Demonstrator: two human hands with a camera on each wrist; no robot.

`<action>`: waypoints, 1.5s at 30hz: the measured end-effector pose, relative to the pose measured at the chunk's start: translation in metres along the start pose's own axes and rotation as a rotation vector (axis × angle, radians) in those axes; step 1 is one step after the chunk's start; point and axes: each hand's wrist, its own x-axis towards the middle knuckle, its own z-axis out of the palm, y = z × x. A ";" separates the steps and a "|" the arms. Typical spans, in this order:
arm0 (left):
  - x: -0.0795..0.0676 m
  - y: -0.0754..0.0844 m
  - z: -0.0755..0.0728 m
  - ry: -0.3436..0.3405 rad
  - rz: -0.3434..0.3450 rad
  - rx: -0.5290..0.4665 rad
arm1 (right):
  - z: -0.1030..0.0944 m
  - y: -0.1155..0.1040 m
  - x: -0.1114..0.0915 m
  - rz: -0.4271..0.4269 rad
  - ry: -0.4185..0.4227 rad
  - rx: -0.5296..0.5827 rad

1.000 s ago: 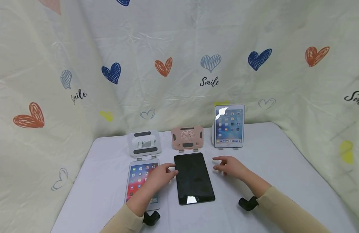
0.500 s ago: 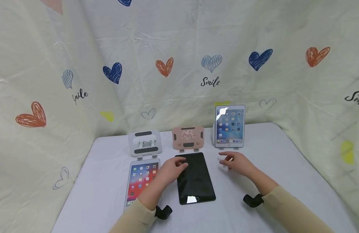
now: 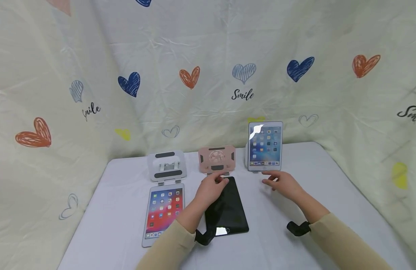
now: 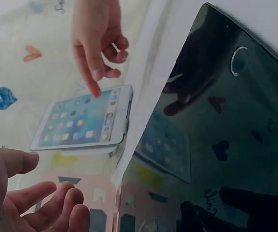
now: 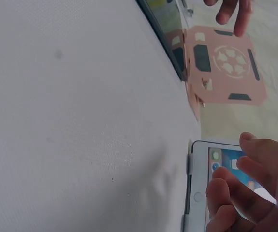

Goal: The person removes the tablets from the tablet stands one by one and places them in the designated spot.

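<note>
My left hand (image 3: 209,190) hovers over the upper part of a black tablet (image 3: 229,210), fingers loosely bent and holding nothing. That tablet lies face up, its screen dark, in front of a pink tablet stand (image 3: 217,159). Just below the lower edge of a white tablet (image 3: 265,146), my right hand (image 3: 285,183) reaches out with relaxed fingers. This tablet leans upright on a stand, its screen lit with app icons. In the right wrist view, the fingers (image 5: 218,191) overlap its screen; nothing is gripped.
A second white tablet (image 3: 165,210) with a red and blue screen lies flat at left. Behind it stands a white tablet stand (image 3: 167,167) with dark pads. A cloth printed with hearts (image 3: 191,112) hangs behind the white-covered table (image 3: 117,202).
My left hand has moved right and away from me, from the black tablet's left edge to over its top. My right hand has shifted right and forward, towards the upright white tablet.
</note>
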 end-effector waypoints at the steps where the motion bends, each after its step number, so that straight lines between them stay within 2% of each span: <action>1: 0.003 0.001 0.004 0.003 0.006 -0.009 | -0.003 0.002 -0.001 0.006 0.006 0.000; 8: 0.021 0.011 0.026 -0.007 0.024 -0.041 | -0.019 0.010 -0.005 0.024 0.066 0.013; 21: 0.045 0.023 0.053 -0.032 0.007 -0.115 | -0.029 0.025 0.005 0.097 0.262 0.097; 26: 0.056 0.022 0.057 -0.024 0.001 -0.140 | -0.027 0.027 0.020 0.103 0.310 0.146; 31: 0.067 0.026 0.061 -0.031 -0.003 -0.152 | -0.029 0.025 0.033 0.150 0.371 0.232; 39: 0.088 0.044 0.065 -0.012 0.006 -0.164 | -0.035 0.023 0.049 0.162 0.480 0.325; 45: 0.098 0.058 0.064 -0.009 -0.014 -0.171 | -0.037 0.019 0.057 0.168 0.502 0.353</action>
